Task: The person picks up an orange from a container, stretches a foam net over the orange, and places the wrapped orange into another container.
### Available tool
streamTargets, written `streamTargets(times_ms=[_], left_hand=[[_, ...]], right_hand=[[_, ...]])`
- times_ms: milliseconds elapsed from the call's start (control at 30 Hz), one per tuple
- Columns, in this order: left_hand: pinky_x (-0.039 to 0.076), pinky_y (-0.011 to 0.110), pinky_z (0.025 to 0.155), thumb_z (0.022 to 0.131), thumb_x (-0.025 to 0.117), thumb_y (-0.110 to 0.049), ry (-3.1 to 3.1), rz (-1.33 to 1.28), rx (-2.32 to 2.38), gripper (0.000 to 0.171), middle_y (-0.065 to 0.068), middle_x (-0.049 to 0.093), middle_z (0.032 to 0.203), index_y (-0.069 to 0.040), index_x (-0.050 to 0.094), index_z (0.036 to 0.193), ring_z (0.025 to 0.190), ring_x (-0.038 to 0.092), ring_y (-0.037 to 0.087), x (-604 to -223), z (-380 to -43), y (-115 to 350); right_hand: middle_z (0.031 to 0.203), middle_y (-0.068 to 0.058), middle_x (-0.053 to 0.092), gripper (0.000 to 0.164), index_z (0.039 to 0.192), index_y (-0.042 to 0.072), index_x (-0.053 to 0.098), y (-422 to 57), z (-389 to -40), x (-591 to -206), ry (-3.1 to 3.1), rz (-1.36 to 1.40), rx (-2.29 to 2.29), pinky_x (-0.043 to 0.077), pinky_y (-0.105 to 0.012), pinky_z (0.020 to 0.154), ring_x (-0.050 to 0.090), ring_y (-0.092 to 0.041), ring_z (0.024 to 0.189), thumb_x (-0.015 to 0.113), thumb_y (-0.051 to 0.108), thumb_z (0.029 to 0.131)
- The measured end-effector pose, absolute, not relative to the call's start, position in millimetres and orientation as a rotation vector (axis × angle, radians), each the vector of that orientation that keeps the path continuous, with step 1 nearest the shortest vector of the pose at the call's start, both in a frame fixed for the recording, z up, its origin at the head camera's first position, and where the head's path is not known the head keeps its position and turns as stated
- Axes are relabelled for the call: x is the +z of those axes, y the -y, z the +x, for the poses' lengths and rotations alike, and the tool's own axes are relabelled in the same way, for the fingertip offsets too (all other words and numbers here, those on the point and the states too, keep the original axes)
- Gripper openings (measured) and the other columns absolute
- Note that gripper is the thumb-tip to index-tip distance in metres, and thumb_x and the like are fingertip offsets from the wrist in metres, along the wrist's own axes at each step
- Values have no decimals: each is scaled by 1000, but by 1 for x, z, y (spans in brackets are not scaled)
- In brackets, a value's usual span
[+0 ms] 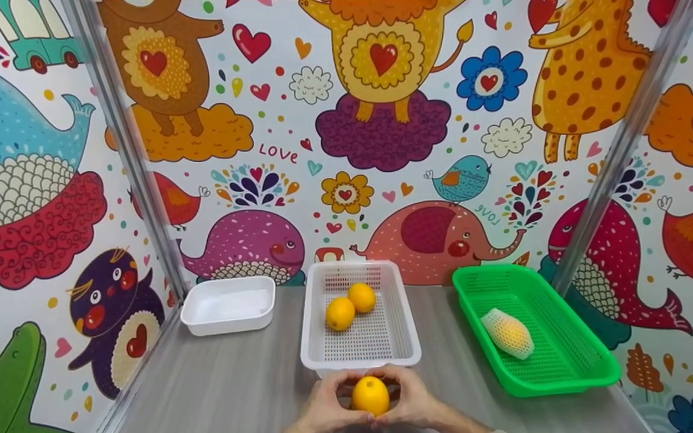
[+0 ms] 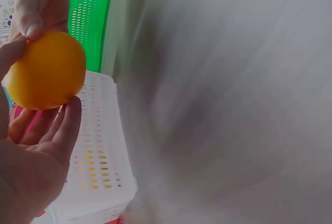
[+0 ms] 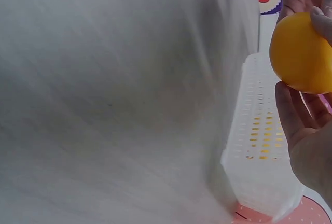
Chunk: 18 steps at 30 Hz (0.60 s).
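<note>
One orange (image 1: 370,396) is grasped by both hands at once: it is clasped on one side by the curled thumb and fingers of the left hand (image 1: 328,404) and on the other by those of the right hand (image 1: 411,400). It is held just in front of the near rim of a white perforated basket (image 1: 382,344), by which the middle of the desk (image 1: 232,373) is occupied. Inside that basket, a nearer orange (image 1: 340,314) and a farther orange (image 1: 361,297) are set side by side. To the left, a shallow white tray (image 1: 229,305) is placed; to the right, a green perforated basket (image 1: 569,361) is stood, in which a net-wrapped fruit (image 1: 508,334) is laid. The desk is backed by a panel (image 1: 286,132) printed with cartoon animals.
</note>
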<state>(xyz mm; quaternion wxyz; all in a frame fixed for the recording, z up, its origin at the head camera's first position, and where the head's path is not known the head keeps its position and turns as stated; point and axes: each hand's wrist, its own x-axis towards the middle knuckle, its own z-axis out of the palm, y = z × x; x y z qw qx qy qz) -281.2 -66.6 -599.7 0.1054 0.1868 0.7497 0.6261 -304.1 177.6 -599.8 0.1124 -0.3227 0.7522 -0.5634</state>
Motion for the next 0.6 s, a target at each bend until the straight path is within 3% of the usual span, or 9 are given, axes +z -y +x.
streamTargets(times_ms=[300, 467, 600], left_hand=[[60, 45, 93, 77, 95, -18, -2198, 490, 1773, 51, 2, 74, 117, -15, 73, 123, 106, 71, 24, -620, -281, 67], [58, 53, 96, 76, 96, -35, -2204, 382, 1673, 55, -2, 75, 114, -18, 73, 123, 103, 71, 23, -627, -283, 66], [57, 56, 97, 78, 95, -35, -2203, 389, 1662, 54, -1, 76, 114, -14, 73, 123, 102, 72, 24, -631, -284, 67]], right_hand=[[124, -2, 72, 57, 133, 17, 69, -179, -301, -616, -2176, -811, -1593, 60, -37, 90, 69, -20, 107, 93, 24, 82], [119, 0, 72, 51, 130, 20, 69, -177, -299, -622, -2160, -674, -1567, 59, -40, 92, 69, -24, 104, 91, 30, 85], [120, -1, 72, 51, 131, 19, 67, -176, -297, -625, -2151, -597, -1559, 59, -46, 96, 70, -27, 103, 89, 34, 87]])
